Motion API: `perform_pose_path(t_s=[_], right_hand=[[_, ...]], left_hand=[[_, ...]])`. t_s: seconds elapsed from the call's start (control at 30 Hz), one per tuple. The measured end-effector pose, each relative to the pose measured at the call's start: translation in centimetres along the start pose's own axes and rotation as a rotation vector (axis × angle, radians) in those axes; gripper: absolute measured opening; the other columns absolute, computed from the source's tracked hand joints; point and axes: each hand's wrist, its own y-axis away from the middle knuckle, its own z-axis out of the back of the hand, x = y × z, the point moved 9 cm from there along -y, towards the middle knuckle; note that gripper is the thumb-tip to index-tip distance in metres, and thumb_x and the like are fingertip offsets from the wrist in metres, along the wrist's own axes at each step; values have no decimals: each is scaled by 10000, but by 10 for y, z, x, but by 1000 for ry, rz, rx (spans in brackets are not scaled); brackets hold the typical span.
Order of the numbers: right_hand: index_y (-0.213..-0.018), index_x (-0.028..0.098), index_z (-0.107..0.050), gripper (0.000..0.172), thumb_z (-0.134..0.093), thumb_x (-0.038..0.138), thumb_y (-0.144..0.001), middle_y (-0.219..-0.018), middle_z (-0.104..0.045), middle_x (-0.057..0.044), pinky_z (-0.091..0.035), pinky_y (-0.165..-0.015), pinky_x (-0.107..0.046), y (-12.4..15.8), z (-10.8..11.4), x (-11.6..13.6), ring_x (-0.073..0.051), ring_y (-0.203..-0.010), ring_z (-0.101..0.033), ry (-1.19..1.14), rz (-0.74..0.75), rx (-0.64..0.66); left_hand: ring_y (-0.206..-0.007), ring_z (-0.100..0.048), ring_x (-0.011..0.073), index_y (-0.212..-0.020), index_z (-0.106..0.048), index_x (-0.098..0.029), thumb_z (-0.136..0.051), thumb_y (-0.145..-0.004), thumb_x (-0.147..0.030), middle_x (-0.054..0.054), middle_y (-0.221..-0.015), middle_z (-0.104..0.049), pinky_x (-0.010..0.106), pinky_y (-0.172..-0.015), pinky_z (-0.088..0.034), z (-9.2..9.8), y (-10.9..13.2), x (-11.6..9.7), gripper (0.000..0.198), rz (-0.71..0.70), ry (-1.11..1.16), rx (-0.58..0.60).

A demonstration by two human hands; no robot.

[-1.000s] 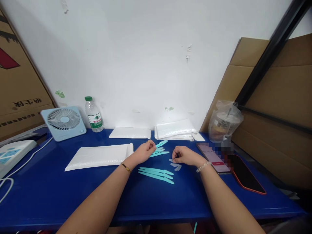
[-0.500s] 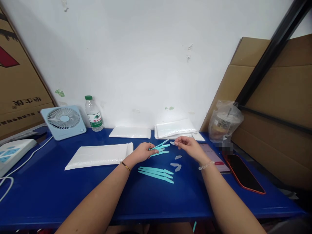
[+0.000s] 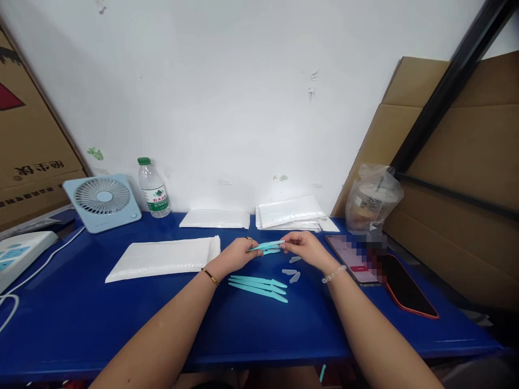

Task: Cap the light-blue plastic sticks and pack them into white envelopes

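My left hand (image 3: pixel 240 254) is closed round the ends of several turquoise eyebrow razors (image 3: pixel 268 246), their other ends pointing right. At the tip of one of them, the fingers of my right hand (image 3: pixel 305 248) pinch a small clear blade cap, largely hidden by the fingertips; whether it sits over the blade I cannot tell. Below my hands, more turquoise razors (image 3: pixel 257 283) lie side by side on the blue table (image 3: pixel 243 329). Loose translucent caps (image 3: pixel 289 272) rest just under my right hand.
A white padded mailer (image 3: pixel 162 259) lies left, with more mailers (image 3: pixel 290 213) along the wall. Behind stand a blue fan (image 3: pixel 103 200) and a water bottle (image 3: pixel 154 189). To the right are a bagged drink cup (image 3: pixel 368 202) and two phones, one orange-edged (image 3: pixel 409 283).
My right hand has moved slightly left and down, bringing the cap from a gap away to the razor tip. The razors in my left hand are now less fanned out.
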Motion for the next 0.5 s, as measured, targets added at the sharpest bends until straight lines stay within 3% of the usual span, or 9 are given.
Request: perform_pose_path(t_s=[0.13, 0.3, 0.43, 0.5], right_hand=[[-864, 148, -690, 292, -612, 408, -755, -612, -627, -19, -429, -528, -239, 0, -4, -4, -128, -575, -556, -18, -38, 27], [-844, 162, -681, 226, -653, 341, -709, -694, -641, -23, -443, -566, -242, 5, 16, -15, -138, -629, -571, 216, -50, -11], [-767, 176, -682, 193, -728, 254, -596, -715, -629, -10, -430, -569, -229, 11, 22, -25, -132, -626, -561, 439, -56, 113], [-738, 174, -675, 128, -693, 223, -621, -695, -630, -8, -416, -548, -217, 13, 19, -29, -127, -607, -561, 483, -81, 164]], left_hand=[[-756, -550, 152, -870, -688, -196, -449, -849, -464, 23, -840, -608, 231, -672, -391, -4, 0, -1, 360, -27, -1, 50], [-849, -553, 179, -934, -650, -188, -455, -857, -388, 51, -946, -605, 261, -748, -411, 3, -2, 8, 290, 11, -174, -42], [-1034, -506, 241, -1110, -580, -230, -609, -751, -410, 64, -1098, -567, 334, -872, -381, 11, 2, 3, 403, 11, -298, -103], [-1015, -516, 240, -1075, -600, -241, -634, -718, -460, 53, -1078, -570, 331, -851, -389, 9, 5, -6, 420, -19, -281, -57]])
